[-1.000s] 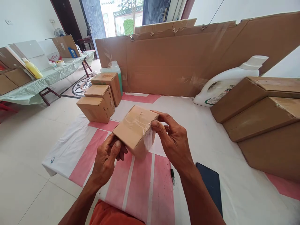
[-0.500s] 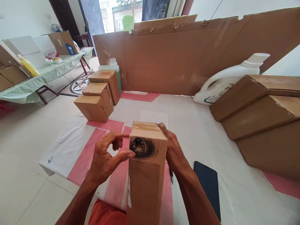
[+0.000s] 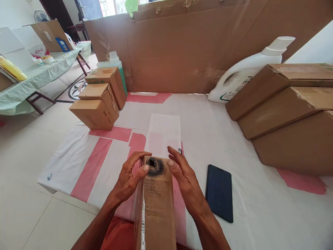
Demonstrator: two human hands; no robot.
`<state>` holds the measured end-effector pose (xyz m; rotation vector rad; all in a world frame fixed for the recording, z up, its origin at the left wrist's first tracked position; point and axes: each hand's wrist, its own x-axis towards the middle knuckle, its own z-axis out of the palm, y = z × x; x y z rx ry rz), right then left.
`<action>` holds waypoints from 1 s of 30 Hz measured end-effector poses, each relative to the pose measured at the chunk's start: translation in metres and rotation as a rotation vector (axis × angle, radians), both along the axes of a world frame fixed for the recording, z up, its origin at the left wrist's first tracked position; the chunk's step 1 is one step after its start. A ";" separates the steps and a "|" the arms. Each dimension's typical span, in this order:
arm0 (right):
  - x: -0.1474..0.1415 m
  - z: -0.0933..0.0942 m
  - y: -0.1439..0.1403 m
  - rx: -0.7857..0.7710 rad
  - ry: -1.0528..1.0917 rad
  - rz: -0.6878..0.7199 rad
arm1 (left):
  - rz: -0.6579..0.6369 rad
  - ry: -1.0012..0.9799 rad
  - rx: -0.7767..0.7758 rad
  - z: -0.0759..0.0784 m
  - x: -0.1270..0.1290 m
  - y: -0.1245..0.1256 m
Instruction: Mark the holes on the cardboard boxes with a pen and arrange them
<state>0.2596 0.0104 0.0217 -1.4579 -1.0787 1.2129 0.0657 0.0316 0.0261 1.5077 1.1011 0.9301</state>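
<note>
A long brown cardboard box (image 3: 159, 211) points toward me, its lower end running out of view. Near its far end is a small hole ringed by black scribble (image 3: 158, 167). My left hand (image 3: 131, 177) holds the box's far left corner, thumb beside the hole and forefinger along the far edge. At the right edge, my right hand (image 3: 184, 177) is open with fingers spread; its thumb is close to the box, and contact is unclear. A pen (image 3: 180, 151) shows partly beyond the right hand.
On the white and pink table cover (image 3: 197, 132) lie a black phone (image 3: 220, 192) and a pale sheet (image 3: 164, 130). Small cartons (image 3: 91, 113) stand at left by a green-liquid jug (image 3: 122, 74). Larger boxes (image 3: 286, 139) and a white detergent bottle (image 3: 241, 76) stand right, before a cardboard panel (image 3: 166, 52).
My right hand has loosened from the box's side and spread its fingers. The box's marked end has tilted and lowered in view. My left hand has come closer round the corner. The view has dipped.
</note>
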 end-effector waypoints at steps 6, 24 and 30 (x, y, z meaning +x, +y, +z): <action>-0.029 0.023 -0.001 0.069 -0.186 0.014 | 0.062 0.082 -0.023 0.015 0.006 -0.008; -0.015 0.006 -0.004 0.049 -0.115 -0.115 | 0.160 0.180 -0.055 0.004 0.008 -0.005; 0.049 -0.037 -0.008 -0.270 -0.696 -0.142 | -0.038 0.105 -0.020 0.002 0.006 -0.011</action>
